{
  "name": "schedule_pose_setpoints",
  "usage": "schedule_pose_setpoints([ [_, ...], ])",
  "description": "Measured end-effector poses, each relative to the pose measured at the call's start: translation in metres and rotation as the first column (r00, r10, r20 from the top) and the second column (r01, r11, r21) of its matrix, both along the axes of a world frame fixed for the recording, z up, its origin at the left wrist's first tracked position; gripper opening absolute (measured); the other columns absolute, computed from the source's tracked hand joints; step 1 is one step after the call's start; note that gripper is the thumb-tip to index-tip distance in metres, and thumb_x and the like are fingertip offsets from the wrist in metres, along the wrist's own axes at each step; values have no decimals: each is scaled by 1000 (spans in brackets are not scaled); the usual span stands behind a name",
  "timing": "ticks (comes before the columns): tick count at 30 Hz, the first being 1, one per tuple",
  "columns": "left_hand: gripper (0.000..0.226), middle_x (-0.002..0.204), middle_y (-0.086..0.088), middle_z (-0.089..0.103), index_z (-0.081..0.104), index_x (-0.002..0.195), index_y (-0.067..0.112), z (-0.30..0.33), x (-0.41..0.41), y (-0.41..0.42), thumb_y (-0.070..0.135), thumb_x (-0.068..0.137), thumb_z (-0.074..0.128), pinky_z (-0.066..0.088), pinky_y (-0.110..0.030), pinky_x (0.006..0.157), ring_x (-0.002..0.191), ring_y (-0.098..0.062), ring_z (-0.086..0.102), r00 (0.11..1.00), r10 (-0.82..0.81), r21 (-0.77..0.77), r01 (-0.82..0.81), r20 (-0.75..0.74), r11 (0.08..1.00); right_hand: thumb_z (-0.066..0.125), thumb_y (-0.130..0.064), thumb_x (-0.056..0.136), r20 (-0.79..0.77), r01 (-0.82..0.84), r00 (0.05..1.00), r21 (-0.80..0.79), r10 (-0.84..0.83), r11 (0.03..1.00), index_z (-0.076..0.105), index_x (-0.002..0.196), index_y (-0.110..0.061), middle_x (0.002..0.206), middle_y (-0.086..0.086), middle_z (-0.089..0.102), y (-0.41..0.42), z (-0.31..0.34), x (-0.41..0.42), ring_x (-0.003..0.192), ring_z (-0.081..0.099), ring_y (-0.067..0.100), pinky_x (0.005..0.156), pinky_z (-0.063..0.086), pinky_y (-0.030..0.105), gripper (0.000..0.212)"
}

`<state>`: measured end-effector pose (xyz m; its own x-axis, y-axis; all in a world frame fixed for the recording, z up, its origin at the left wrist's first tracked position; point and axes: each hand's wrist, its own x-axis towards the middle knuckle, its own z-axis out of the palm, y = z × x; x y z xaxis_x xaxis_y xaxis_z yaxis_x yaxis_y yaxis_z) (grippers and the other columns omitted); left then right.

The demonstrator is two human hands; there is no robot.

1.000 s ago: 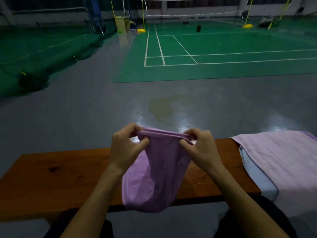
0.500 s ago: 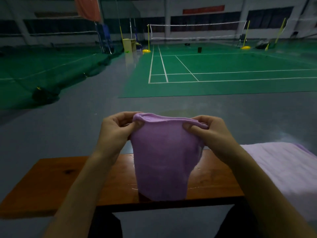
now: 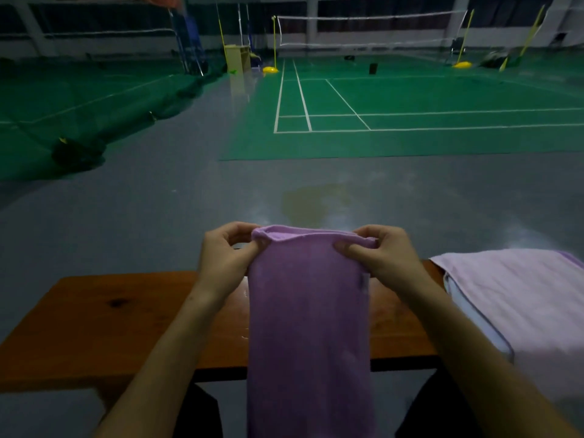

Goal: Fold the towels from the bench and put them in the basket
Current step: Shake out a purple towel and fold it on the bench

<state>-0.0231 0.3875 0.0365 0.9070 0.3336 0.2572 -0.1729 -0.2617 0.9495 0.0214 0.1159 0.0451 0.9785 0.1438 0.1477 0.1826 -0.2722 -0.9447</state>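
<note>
Left hand and right hand pinch a soft purple towel, hanging lengthwise at centre over a glossy wooden bench; pale pink towel lower right.

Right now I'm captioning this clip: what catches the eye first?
A purple towel hangs front and centre, its top edge pinched by the left hand and right hand above the bench. A pink towel lies on the bench's right end.
</note>
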Motion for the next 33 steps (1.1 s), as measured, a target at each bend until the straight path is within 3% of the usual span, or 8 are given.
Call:
schedule_pose_setpoints([
  [3,13,90,9,77,78,94,26,-53,35,8,35,88,84,65,-47,69,89,-14,74,995,82,151,-73,-55,986,83,-13,88,-38,-9,999,-59,7,998,77,89,-16,79,1,75,11,-53,35,71,71,12,57,53,24,7],
  [7,15,83,10,77,75,82,28,-102,78,21,42,76,79,63,-46,78,83,-12,74,975,161,197,-129,-154,972,78,-8,86,-46,26,998,-150,-33,988,77,83,-25,80,-2,76,25,-106,82,76,71,10,68,58,34,18],
  [13,11,83,0,77,74,83,25,-141,132,30,33,76,78,62,-46,56,72,-26,71,956,162,72,-149,-246,986,74,-14,86,-103,67,991,-218,-91,974,75,81,-26,85,-1,76,53,-148,134,78,73,22,53,55,30,13],
  [19,12,91,-11,77,72,87,21,-159,161,31,11,90,79,56,-33,50,66,-25,68,947,181,45,-175,-265,983,82,-26,84,-93,90,987,-332,-128,939,82,102,-19,97,5,80,65,-162,163,83,74,24,73,63,46,19],
  [24,34,108,11,70,68,116,26,-147,143,32,30,87,85,62,-36,63,86,-6,69,961,167,152,-135,-220,979,89,-25,79,-80,52,993,-351,-85,935,74,118,-16,103,2,77,58,-158,157,94,72,17,89,60,39,42],
  [28,22,107,11,73,72,113,22,-130,112,28,23,92,80,58,-31,79,80,0,68,974,102,272,-44,-203,961,79,-20,88,34,82,997,-414,-75,906,69,126,-14,122,3,73,41,-144,122,108,69,19,98,56,39,40],
  [31,15,102,16,75,76,108,22,-123,74,20,21,93,77,61,-31,76,79,2,70,973,16,310,57,-230,949,73,-19,93,97,76,995,-417,-38,906,70,123,-13,119,1,72,31,-137,76,101,69,17,92,59,37,31],
  [33,14,102,16,75,77,107,21,-123,43,16,19,93,77,61,-25,76,84,4,70,975,-30,373,112,-219,921,73,-19,95,99,31,995,-433,13,901,71,117,-17,109,-3,72,27,-135,45,88,67,8,79,59,23,23],
])
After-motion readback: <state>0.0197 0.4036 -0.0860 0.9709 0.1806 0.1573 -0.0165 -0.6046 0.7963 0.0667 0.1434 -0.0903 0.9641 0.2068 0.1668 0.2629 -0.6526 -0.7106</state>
